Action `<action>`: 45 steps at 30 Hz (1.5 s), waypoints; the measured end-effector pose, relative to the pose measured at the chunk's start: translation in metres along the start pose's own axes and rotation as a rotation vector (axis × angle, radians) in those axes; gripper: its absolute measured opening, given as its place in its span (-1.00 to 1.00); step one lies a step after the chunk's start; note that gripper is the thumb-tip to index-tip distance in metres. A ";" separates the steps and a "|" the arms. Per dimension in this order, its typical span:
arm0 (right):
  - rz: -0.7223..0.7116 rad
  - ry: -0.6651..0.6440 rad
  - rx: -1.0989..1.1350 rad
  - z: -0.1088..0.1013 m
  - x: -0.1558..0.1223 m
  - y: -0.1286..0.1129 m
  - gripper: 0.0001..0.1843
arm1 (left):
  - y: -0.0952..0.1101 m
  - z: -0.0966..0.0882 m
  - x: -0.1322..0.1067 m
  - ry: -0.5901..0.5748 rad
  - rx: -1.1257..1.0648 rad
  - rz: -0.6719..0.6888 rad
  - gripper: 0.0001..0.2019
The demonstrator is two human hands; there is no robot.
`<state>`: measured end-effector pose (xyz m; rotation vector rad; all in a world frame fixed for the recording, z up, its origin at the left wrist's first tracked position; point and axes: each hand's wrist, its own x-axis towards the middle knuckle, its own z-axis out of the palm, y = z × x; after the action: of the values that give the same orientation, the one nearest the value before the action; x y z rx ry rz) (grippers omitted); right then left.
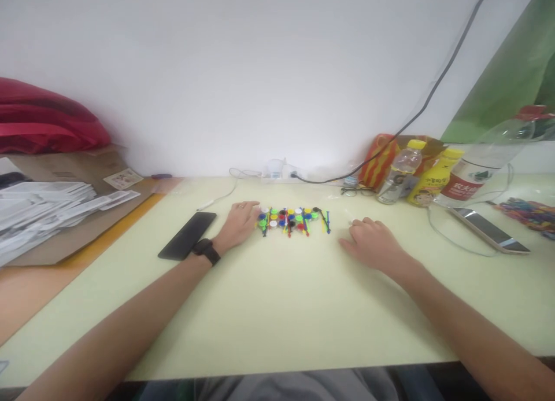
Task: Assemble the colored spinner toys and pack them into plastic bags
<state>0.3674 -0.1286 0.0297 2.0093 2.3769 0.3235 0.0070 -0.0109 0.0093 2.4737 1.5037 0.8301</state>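
A block of small plastic pieces (289, 219) lies on the table in front of me, with round caps in blue, white, yellow, green, red and black set between thin coloured sticks. My left hand (237, 224) rests flat at its left edge, fingers stretched out, the fingertips close to or touching the end pieces. A blue stick (328, 222) stands a little apart at the right end. To the right of it, my right hand (370, 242) is on the table with curled fingers. A faint pale sliver shows by its fingertips; whether it is held I cannot tell.
A black phone (187, 236) lies beside my left wrist. White flat packs (56, 210) on cardboard are stacked at far left. Bottles (403, 172), glasses (356, 191), another phone (489, 230) and a colourful heap (526, 216) sit on the right. A power strip (281, 172) stands by the wall.
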 end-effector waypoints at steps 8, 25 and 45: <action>-0.131 0.200 0.242 0.004 -0.003 -0.018 -0.66 | 0.001 0.000 0.000 0.010 0.007 0.025 -0.53; -0.112 0.103 0.374 0.012 -0.003 -0.029 -0.64 | 0.000 0.000 0.001 0.003 0.014 0.052 -0.54; -0.094 0.079 0.403 0.027 0.008 -0.022 -0.53 | 0.005 -0.003 0.000 -0.010 0.016 0.053 -0.58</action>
<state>0.3484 -0.1202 0.0006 2.0489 2.7584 -0.0892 0.0095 -0.0143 0.0136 2.5353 1.4531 0.8168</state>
